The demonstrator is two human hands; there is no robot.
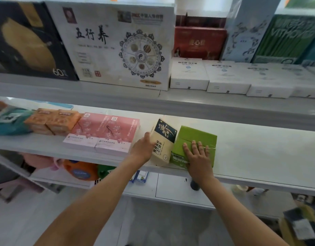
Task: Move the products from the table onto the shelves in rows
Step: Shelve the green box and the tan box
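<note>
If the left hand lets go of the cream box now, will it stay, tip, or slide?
The cream box stands tilted against the green box, so it would probably tip or settle flat. It looks like stiff cardboard, likely keeping its shape. The shelf looks smooth, so a push may slide it.

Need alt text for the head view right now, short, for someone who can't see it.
On the middle shelf, the left hand holds a tilted cream box while the right hand lies flat on a green box beside it. Pink boxes sit in a row to the left.
</note>
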